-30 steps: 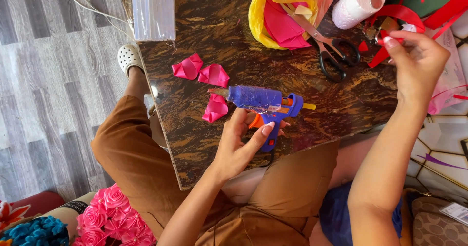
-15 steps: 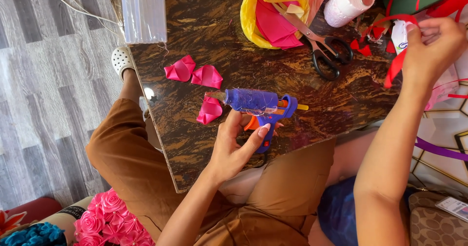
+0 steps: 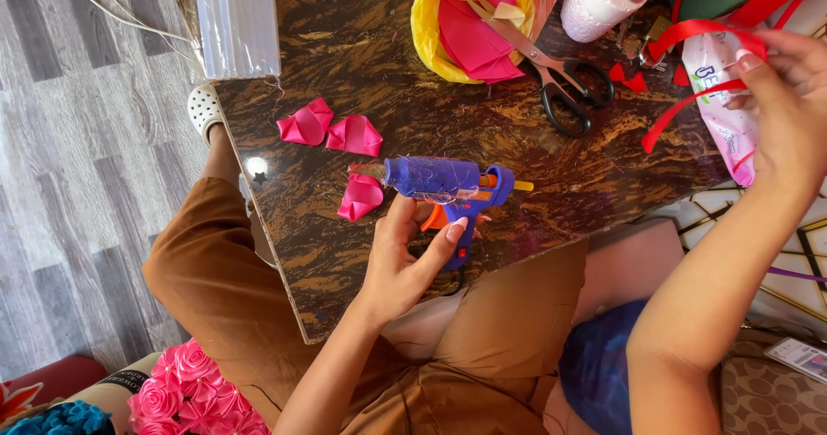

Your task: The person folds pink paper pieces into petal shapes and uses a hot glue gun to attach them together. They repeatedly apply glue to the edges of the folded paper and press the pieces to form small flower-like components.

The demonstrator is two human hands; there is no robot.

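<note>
Gripping the blue plastic glue gun (image 3: 444,183) on the marbled brown desk (image 3: 362,47), the left hand (image 3: 405,258) has barely moved; the right hand (image 3: 788,99) has drawn back, fingers pinched on a red ribbon strip (image 3: 689,112) beside the black-handled scissors (image 3: 564,77).

Dark brown marbled table (image 3: 362,47). Far left: clear plastic packet (image 3: 237,21). Centre left: three folded pink petals (image 3: 332,133), blue glue gun (image 3: 444,185) just right of the nearest one. Far centre: yellow bag (image 3: 431,21) of pink pieces, black-handled scissors (image 3: 564,82), white roll (image 3: 603,0).
</note>
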